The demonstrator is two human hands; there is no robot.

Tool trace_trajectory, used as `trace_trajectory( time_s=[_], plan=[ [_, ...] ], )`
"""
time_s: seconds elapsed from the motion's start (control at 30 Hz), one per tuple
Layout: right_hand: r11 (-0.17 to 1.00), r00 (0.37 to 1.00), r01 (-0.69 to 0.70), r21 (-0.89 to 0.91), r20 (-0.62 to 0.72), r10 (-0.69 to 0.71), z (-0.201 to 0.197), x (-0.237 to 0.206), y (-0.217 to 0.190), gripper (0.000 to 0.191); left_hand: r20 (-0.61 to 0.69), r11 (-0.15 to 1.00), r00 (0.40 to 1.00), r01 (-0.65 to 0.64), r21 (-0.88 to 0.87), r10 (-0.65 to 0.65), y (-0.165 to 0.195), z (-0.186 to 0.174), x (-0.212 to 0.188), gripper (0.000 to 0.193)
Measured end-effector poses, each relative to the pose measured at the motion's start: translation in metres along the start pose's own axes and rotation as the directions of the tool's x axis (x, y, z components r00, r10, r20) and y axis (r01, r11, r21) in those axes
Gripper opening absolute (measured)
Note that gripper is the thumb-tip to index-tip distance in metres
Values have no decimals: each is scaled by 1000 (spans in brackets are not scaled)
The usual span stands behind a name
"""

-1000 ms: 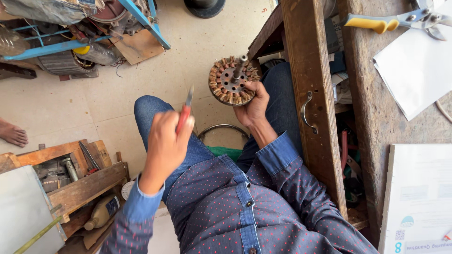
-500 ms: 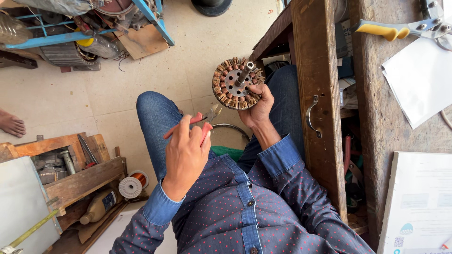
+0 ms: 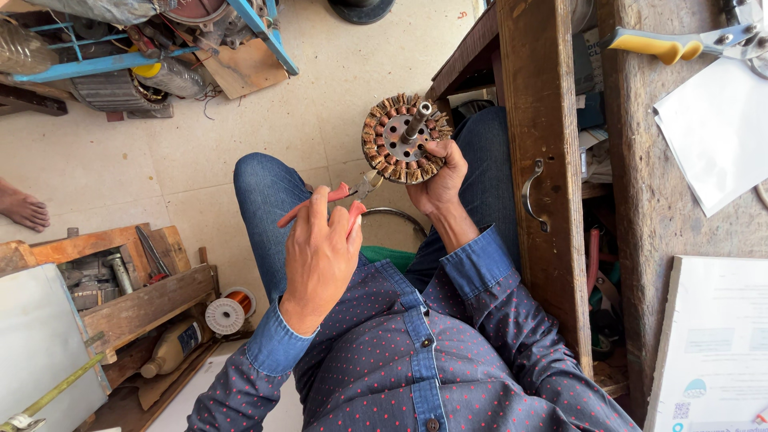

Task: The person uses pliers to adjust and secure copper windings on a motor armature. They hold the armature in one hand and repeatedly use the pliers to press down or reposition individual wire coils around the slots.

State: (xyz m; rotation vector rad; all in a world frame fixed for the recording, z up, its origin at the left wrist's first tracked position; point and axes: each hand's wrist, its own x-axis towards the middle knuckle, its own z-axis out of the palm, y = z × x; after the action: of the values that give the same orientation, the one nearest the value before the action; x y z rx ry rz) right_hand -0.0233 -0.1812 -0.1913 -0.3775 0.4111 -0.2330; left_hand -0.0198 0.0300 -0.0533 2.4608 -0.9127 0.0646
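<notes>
My right hand (image 3: 444,180) grips a round motor stator (image 3: 392,152) with copper windings and a steel shaft, held over my right knee. My left hand (image 3: 320,256) is closed on a pair of red-handled pliers (image 3: 344,196). The plier jaws point at the lower left edge of the stator, just short of the windings. I am seated, in blue jeans and a dotted blue shirt.
A wooden workbench with a metal drawer handle (image 3: 532,192) stands at my right, bearing a yellow-handled tool (image 3: 680,44) and white paper (image 3: 720,136). A wooden tool box (image 3: 120,280) and a copper wire spool (image 3: 228,312) lie at the left. Another person's bare foot (image 3: 24,208) rests on the floor.
My left hand has come down and forward, turning the pliers from upright to pointing at the stator. The right hand keeps the stator in about the same place.
</notes>
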Motion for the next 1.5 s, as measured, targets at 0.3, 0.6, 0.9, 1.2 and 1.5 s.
trace_trajectory(
  time_s=[0.3,0.6,0.9,1.2,1.5],
  plan=[
    [1000,999,-13,-11,-33,12,2,-1,-1,50,6,1000,1000,2,25,-2,0,3,-1,25],
    [1000,999,-3,-5,-48,2,-9,2,2,42,18,995,1000,7,101,-9,0,6,-2,25],
    [1000,1000,-6,5,-28,6,-2,-1,0,49,13,985,999,28,172,-31,6,7,-4,26],
    [999,1000,16,-37,-24,-17,14,-4,-2,51,10,982,999,36,183,-39,6,9,-4,26],
    [993,995,70,-90,-62,-76,-18,0,6,36,41,944,999,18,330,-34,11,10,-2,26]
  ],
)
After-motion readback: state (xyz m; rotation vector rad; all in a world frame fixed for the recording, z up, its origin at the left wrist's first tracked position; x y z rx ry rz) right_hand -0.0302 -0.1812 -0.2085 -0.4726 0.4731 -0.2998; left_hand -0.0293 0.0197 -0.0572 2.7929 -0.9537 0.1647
